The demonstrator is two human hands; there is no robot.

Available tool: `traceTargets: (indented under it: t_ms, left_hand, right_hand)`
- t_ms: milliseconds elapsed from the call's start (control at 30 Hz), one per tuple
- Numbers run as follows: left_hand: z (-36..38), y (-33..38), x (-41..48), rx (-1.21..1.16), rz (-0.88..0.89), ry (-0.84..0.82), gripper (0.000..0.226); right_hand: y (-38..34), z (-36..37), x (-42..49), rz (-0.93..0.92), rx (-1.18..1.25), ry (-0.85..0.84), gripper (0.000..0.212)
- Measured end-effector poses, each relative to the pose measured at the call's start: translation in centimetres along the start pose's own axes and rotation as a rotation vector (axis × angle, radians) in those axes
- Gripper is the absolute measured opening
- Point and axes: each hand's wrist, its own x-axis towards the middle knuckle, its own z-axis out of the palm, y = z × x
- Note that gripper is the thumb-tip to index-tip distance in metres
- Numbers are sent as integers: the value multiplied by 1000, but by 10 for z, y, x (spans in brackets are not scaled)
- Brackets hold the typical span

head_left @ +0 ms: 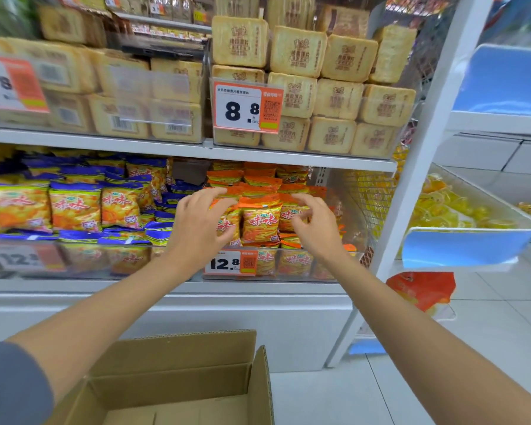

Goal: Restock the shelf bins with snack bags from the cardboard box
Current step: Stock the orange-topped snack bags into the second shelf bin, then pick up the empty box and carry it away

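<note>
Orange snack bags (261, 222) fill the right shelf bin (292, 266)
Left hand (201, 222) and right hand (314, 223) flank them, fingers apart, gripping nothing; bags look light, slippery, crushable: pinch the sealed top.

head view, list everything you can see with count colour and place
orange-topped snack bags: many, orange and yellow, right side of the lower shelf
purple-topped snack bags: many, purple and yellow, left side of the lower shelf
toast-like packs: many, tan, stacked on the upper shelf
price tags: at least four, white and orange, along the shelf fronts
cardboard box: one, brown, open, bottom of view
yellow packets: many, yellow, in the tilted blue tray at right
orange bag: one, orange, low at right
left hand: one, fingers spread on the orange-topped bags
right hand: one, fingers curled at the same bags, grip unclear
</note>
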Motion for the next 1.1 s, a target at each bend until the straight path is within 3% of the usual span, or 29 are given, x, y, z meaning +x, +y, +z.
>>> traceTargets:
  t_ms: [167, 300, 467, 600, 800, 900, 1100]
  left_hand:
    - [-4, -15, -23, -11, -100, -33, 45]
    - [-2, -20, -10, -91, -75, -78, 46]
    - [-3, -26, -3, -111, -35, -151, 47]
    - [-13, -25, -14, -149, -62, -128, 50]
    - [-38, -23, -67, -282, -209, -113, 38]
    - [-39, -31, -116, -381, -358, -163, 31]
    - [-10, -65, -222, -358, -587, -442, 31]
  right_hand:
    - [-20, 29, -6, -125, -157, -240, 62]
    - [-19, 47, -1, -8, -121, -200, 64]
    - [-16, 48, -2, -30, -178, -251, 66]
    - [-22, 43, -16, -64, -225, -105, 68]
    - [-42, 47, -64, -196, -152, 192, 41]
    - [-45, 60, -98, -136, -48, 68, 30]
    - [-14, 131, -181, 14, -28, -423, 22]
